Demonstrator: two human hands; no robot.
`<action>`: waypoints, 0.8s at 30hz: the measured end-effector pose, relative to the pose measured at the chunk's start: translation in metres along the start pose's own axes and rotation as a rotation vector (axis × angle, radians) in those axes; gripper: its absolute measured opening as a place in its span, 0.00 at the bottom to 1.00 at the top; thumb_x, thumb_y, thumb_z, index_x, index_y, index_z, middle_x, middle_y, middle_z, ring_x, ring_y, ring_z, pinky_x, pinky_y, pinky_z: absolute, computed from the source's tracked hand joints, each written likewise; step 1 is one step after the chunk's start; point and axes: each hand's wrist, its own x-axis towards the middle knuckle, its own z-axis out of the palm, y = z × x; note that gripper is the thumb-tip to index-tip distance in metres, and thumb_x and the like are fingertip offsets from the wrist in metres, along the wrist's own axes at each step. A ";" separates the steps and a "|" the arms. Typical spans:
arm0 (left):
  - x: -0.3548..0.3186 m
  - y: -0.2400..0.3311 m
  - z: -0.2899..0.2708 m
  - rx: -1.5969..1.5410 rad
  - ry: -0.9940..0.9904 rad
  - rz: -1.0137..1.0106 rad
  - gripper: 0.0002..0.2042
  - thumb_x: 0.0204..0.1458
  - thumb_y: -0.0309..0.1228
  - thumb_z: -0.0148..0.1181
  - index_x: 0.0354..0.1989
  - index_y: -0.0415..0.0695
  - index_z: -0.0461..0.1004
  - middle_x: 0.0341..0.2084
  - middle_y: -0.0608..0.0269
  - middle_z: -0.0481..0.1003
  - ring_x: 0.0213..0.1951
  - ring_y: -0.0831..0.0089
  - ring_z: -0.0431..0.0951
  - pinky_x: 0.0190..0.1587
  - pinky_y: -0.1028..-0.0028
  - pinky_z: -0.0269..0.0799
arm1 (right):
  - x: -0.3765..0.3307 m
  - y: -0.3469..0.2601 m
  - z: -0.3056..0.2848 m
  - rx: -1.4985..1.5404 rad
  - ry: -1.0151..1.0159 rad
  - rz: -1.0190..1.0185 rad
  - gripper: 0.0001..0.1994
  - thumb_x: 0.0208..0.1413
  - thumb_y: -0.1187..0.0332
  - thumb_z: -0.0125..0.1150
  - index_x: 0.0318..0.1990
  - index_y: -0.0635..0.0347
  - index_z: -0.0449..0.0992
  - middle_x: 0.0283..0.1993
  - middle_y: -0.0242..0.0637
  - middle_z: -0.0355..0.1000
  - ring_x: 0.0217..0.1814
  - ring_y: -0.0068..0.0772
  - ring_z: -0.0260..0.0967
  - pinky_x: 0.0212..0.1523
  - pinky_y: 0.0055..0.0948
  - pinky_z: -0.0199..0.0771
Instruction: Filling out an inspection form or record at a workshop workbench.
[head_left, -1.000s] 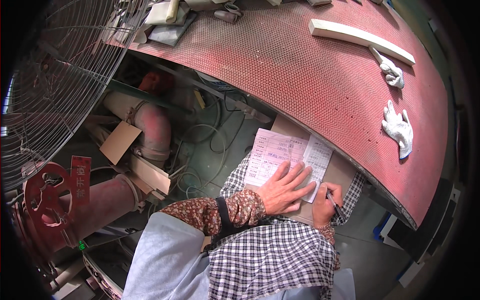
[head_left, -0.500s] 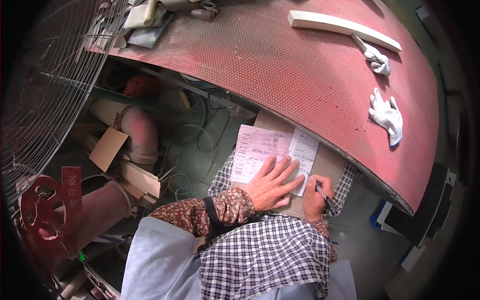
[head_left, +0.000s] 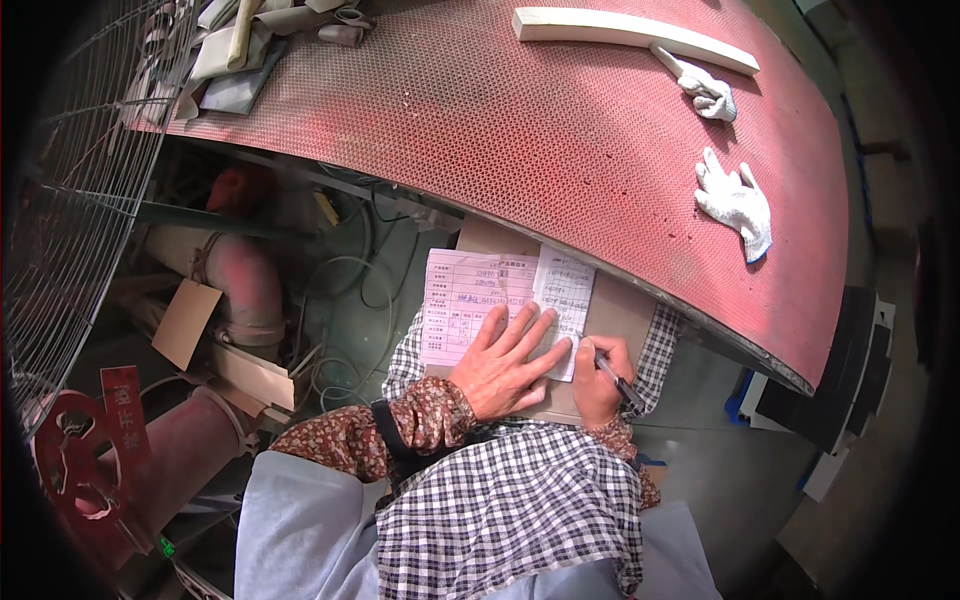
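In the lower middle of the frame the left hand [head_left: 503,362] lies flat with fingers spread, pressing down on a pink printed form [head_left: 462,305] and the smaller white slip [head_left: 562,295] just beside it. Both papers rest on a brown cardboard backing [head_left: 610,320] that sits on the person's lap, over a checked cloth [head_left: 510,510]. The right hand [head_left: 598,378] is closed around a dark pen [head_left: 612,372], its tip touching the lower edge of the white slip, just right of the left fingertips.

The step in hand looks like filling in the paperwork: one hand steadies, the other writes. Judging from the pose, the writing is on the white slip rather than the pink form. A further entry would call for keeping the left palm down so the sheets do not slide on the cardboard, and for shifting the pen along the line without lifting the papers.

Above the papers curves a red perforated work table [head_left: 560,130]. On it, toward the upper right, lie two white work gloves [head_left: 735,200] and a long pale bar [head_left: 630,30]. A wire fan guard [head_left: 70,200] fills the left edge of the frame.
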 end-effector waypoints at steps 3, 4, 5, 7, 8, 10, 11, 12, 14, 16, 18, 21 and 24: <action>0.000 0.000 0.002 0.007 0.004 -0.005 0.37 0.50 0.50 0.63 0.72 0.62 0.61 0.71 0.53 0.59 0.72 0.51 0.57 0.72 0.43 0.45 | -0.001 0.004 0.000 -0.007 -0.042 -0.006 0.09 0.61 0.68 0.64 0.38 0.65 0.74 0.27 0.33 0.72 0.26 0.21 0.67 0.29 0.27 0.70; 0.000 0.000 0.002 0.014 0.001 -0.007 0.37 0.50 0.50 0.63 0.72 0.62 0.61 0.71 0.53 0.59 0.72 0.51 0.57 0.72 0.43 0.45 | -0.001 0.005 -0.001 -0.012 -0.040 -0.014 0.09 0.61 0.68 0.64 0.38 0.65 0.74 0.27 0.33 0.72 0.26 0.21 0.67 0.28 0.27 0.70; 0.000 0.000 0.001 0.012 0.002 -0.005 0.37 0.50 0.50 0.63 0.72 0.62 0.61 0.71 0.53 0.59 0.72 0.51 0.57 0.72 0.43 0.45 | -0.001 0.006 -0.001 -0.018 -0.038 -0.023 0.09 0.61 0.68 0.64 0.38 0.65 0.74 0.27 0.33 0.72 0.26 0.21 0.67 0.28 0.27 0.70; 0.000 0.000 0.001 0.009 0.003 -0.002 0.37 0.51 0.50 0.62 0.72 0.62 0.61 0.71 0.53 0.59 0.72 0.51 0.58 0.72 0.43 0.46 | -0.001 0.005 0.000 -0.016 -0.025 -0.026 0.08 0.59 0.68 0.65 0.37 0.64 0.74 0.26 0.36 0.72 0.25 0.26 0.68 0.27 0.29 0.70; 0.000 0.000 0.001 0.011 0.002 -0.002 0.37 0.51 0.50 0.62 0.72 0.62 0.61 0.71 0.53 0.59 0.72 0.51 0.58 0.72 0.43 0.46 | 0.000 0.003 0.001 -0.008 -0.013 -0.021 0.07 0.58 0.69 0.65 0.35 0.63 0.74 0.25 0.38 0.72 0.24 0.31 0.69 0.27 0.32 0.70; 0.000 0.000 0.001 0.015 -0.002 -0.001 0.36 0.51 0.50 0.62 0.72 0.62 0.61 0.71 0.53 0.59 0.72 0.51 0.57 0.72 0.43 0.46 | 0.000 0.003 0.001 0.004 -0.005 -0.010 0.07 0.56 0.70 0.65 0.34 0.63 0.74 0.24 0.40 0.72 0.22 0.36 0.70 0.25 0.35 0.70; 0.000 0.000 0.002 0.014 0.000 -0.002 0.36 0.51 0.50 0.62 0.72 0.62 0.61 0.71 0.53 0.59 0.72 0.51 0.57 0.72 0.43 0.47 | 0.000 0.004 0.001 0.008 -0.008 -0.005 0.07 0.56 0.70 0.65 0.34 0.63 0.74 0.24 0.40 0.72 0.22 0.36 0.70 0.25 0.35 0.70; 0.000 0.000 0.003 0.014 0.002 -0.002 0.36 0.51 0.50 0.62 0.72 0.62 0.61 0.71 0.53 0.59 0.72 0.51 0.57 0.72 0.43 0.47 | 0.000 0.005 0.001 0.012 -0.011 0.001 0.07 0.56 0.70 0.65 0.34 0.63 0.74 0.23 0.40 0.71 0.22 0.36 0.70 0.25 0.35 0.70; 0.000 0.000 0.003 0.011 -0.006 -0.003 0.36 0.52 0.50 0.62 0.72 0.62 0.61 0.71 0.53 0.58 0.72 0.51 0.57 0.72 0.43 0.47 | -0.001 0.006 -0.001 -0.001 -0.039 -0.009 0.08 0.60 0.68 0.64 0.37 0.64 0.74 0.26 0.35 0.71 0.25 0.26 0.68 0.27 0.29 0.69; 0.000 0.000 0.000 0.010 -0.025 -0.002 0.36 0.52 0.50 0.62 0.72 0.61 0.61 0.71 0.53 0.58 0.72 0.51 0.57 0.72 0.43 0.46 | -0.001 0.006 -0.002 -0.008 -0.052 -0.016 0.09 0.61 0.68 0.64 0.38 0.65 0.74 0.27 0.33 0.71 0.26 0.21 0.67 0.28 0.26 0.69; 0.000 -0.001 0.001 0.012 -0.013 0.002 0.36 0.52 0.50 0.62 0.72 0.61 0.61 0.71 0.53 0.58 0.72 0.51 0.57 0.72 0.43 0.46 | -0.001 0.006 -0.002 -0.008 -0.049 -0.019 0.09 0.61 0.68 0.64 0.38 0.65 0.74 0.27 0.33 0.71 0.26 0.21 0.67 0.28 0.27 0.69; 0.000 0.000 0.001 0.008 -0.009 0.002 0.36 0.52 0.50 0.62 0.72 0.61 0.61 0.72 0.53 0.58 0.72 0.50 0.57 0.72 0.43 0.46 | -0.001 0.005 -0.002 -0.012 -0.056 -0.019 0.08 0.61 0.68 0.63 0.38 0.64 0.74 0.27 0.33 0.71 0.26 0.22 0.67 0.28 0.27 0.69; 0.000 0.000 0.001 0.015 -0.016 -0.001 0.37 0.52 0.50 0.62 0.72 0.61 0.61 0.72 0.53 0.57 0.72 0.50 0.56 0.72 0.43 0.46 | -0.001 0.005 -0.001 -0.017 -0.044 -0.033 0.08 0.60 0.68 0.63 0.37 0.64 0.74 0.27 0.33 0.71 0.26 0.22 0.67 0.28 0.27 0.70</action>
